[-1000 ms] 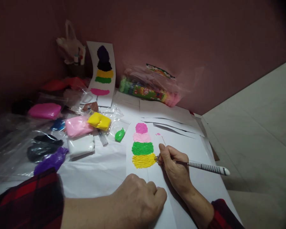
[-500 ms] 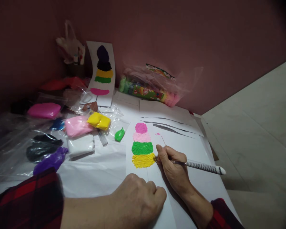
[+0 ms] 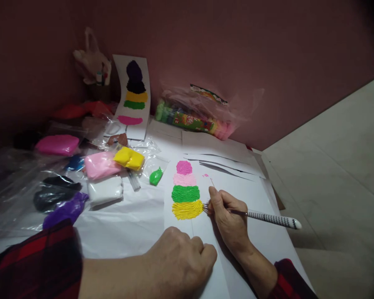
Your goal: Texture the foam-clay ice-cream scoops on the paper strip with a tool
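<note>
My right hand (image 3: 230, 216) is closed around a fork (image 3: 271, 218) with a black-and-white patterned handle. The fork's tines touch or sit just by the right edge of a yellow clay band (image 3: 187, 210). Above that band on the white paper strip (image 3: 180, 232) lie a green band (image 3: 185, 194), a light pink band (image 3: 185, 179) and a dark pink round patch (image 3: 184, 167), all with a ridged surface. My left hand (image 3: 182, 261) rests on the lower part of the strip, its fingers curled under and largely hidden.
Bagged clay lies at the left: yellow (image 3: 129, 158), pink (image 3: 102, 164), white (image 3: 106, 189), purple (image 3: 65, 210) and green (image 3: 156, 176). A painted card (image 3: 137, 124) leans on the wall. Behind the strip are a clear bag of colourful sticks (image 3: 193, 118) and loose paper sheets (image 3: 218, 145).
My right hand and the fork have shifted slightly to the right, so more of the tines shows beside the yellow band. My left hand stays in place.
</note>
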Demonstrator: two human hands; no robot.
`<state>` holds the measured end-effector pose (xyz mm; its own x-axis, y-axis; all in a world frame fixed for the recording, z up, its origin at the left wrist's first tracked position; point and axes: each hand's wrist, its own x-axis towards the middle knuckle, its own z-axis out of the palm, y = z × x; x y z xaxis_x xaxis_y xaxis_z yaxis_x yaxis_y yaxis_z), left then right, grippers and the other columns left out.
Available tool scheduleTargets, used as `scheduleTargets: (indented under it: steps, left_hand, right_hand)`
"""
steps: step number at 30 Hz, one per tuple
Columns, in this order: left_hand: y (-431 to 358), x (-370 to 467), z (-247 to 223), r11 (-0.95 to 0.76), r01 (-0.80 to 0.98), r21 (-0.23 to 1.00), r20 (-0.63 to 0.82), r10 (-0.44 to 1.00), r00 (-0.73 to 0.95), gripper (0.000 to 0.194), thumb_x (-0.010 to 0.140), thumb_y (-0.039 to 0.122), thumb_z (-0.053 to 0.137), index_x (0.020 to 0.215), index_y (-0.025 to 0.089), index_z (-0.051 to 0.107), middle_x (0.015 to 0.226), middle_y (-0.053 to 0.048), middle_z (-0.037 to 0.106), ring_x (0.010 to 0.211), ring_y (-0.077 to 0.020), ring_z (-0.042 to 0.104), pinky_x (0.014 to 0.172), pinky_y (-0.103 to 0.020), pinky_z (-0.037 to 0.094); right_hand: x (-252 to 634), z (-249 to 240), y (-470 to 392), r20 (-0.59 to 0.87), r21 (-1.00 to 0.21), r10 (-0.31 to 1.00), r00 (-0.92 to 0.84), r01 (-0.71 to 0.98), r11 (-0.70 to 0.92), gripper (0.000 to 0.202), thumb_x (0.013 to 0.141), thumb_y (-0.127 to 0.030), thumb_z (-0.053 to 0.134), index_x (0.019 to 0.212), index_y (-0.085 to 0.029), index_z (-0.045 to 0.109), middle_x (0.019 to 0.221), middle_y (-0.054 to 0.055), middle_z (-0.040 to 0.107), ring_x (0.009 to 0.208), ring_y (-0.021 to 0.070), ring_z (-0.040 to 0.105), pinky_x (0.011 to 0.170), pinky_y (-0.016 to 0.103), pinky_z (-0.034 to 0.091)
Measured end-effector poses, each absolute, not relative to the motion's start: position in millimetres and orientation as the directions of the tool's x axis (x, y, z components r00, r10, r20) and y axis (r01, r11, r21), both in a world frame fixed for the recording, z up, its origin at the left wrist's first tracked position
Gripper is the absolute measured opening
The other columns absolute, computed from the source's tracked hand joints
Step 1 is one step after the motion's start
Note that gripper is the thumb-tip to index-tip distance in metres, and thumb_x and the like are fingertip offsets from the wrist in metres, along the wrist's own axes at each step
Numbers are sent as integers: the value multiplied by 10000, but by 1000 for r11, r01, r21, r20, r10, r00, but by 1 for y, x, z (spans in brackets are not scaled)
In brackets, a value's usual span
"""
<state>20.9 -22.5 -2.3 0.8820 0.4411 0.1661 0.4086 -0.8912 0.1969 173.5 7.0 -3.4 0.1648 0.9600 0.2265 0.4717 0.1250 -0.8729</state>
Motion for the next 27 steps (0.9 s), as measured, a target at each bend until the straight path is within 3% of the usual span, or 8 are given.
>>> scheduleTargets:
  steps: [8, 16, 27]
  left_hand:
    - [-26, 19, -9, -889, 416, 192, 247, 454, 856, 140, 699, 106, 545, 756, 190, 449, 589, 8, 588, 388, -176, 531, 335, -279, 412]
    - [-25, 21, -6, -892, 412, 186, 218, 446, 868, 142, 712, 75, 555, 755, 181, 471, 597, 8, 600, 385, -195, 548, 318, -312, 448]
    - [-25, 20, -8, -892, 405, 201, 250, 446, 859, 137, 707, 93, 560, 752, 180, 464, 602, 3, 595, 394, -193, 554, 330, -297, 432]
  right_hand:
    - [174, -4, 5, 209, -872, 974, 90, 468, 144, 510, 919, -449, 563, 496, -180, 470, 460, -47, 383, 442, 87, 354, 429, 240, 296]
    - [177, -8, 5, 195, -865, 980, 42, 479, 151, 500, 930, -427, 555, 519, -189, 401, 510, -57, 310, 485, 84, 292, 440, 237, 261]
    - [173, -7, 3, 304, -798, 951, 51, 560, 225, 512, 936, -372, 541, 532, -212, 270, 531, -71, 224, 491, 80, 219, 430, 238, 209]
